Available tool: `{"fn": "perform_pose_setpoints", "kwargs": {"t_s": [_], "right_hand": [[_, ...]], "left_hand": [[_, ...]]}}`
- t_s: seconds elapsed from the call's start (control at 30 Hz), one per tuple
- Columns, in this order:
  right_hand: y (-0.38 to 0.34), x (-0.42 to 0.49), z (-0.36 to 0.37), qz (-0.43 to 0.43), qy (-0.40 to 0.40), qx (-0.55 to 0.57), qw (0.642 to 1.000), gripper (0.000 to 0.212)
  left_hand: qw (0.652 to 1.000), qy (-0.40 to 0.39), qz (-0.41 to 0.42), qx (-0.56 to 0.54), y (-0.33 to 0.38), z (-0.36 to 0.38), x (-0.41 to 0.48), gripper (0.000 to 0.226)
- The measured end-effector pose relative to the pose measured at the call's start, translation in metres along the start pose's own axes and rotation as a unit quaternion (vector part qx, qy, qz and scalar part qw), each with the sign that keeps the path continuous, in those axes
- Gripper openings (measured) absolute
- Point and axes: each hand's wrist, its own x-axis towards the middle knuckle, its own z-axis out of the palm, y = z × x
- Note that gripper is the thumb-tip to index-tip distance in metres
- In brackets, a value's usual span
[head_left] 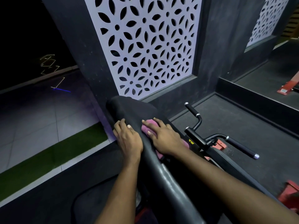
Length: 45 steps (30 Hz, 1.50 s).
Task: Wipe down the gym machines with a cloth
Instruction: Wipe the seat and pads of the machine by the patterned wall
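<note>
A long black padded bench (129,109) of a gym machine runs from the bottom of the view up to the wall. My right hand (163,136) presses a pink cloth (148,126) flat onto the pad's right side, fingers spread over it. More of the cloth shows under my wrist. My left hand (127,137) rests on the pad's left edge with its fingers curved over the edge. Both hands sit side by side near the pad's far end.
Two black handles (194,113) (241,147) on a black frame stick out right of the pad. Red machine feet (289,193) stand on the dark rubber floor. A wall with a white cut-out panel (145,46) is just behind the pad; a mirror (275,62) is on the right.
</note>
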Motion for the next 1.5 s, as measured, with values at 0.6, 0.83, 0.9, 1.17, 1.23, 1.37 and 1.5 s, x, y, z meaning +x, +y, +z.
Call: {"fn": "perform_pose_setpoints", "kwargs": {"t_s": [0.6,0.83,0.9,1.17,1.23,1.37,1.5], "right_hand": [[0.008,0.035,0.006,-0.014,0.037,0.058,0.998,0.045],[0.063,0.053,0.022,0.132,0.042,0.072,0.988,0.041],[0.051,0.032,0.020,0.115,0.063,0.055,0.990,0.040],[0.078,0.091,0.026,0.081,0.031,0.082,0.993,0.043],[0.110,0.078,0.031,0.144,0.032,0.085,0.985,0.042],[0.137,0.018,0.043,0.220,0.042,0.061,0.973,0.044],[0.135,0.051,0.038,0.254,0.038,0.037,0.966,0.043]], "left_hand": [[0.997,0.024,-0.010,0.077,0.018,0.001,0.008,0.023],[0.996,0.015,-0.018,0.088,0.024,0.000,0.007,0.023],[0.995,0.018,-0.017,0.096,0.024,0.001,0.007,0.022],[0.993,0.006,-0.021,0.112,0.025,-0.001,0.006,0.027],[0.994,0.006,-0.018,0.110,0.027,-0.003,0.005,0.027],[0.994,0.010,-0.017,0.107,0.026,-0.002,0.005,0.027],[0.993,0.014,-0.012,0.115,0.026,-0.001,0.006,0.025]]}}
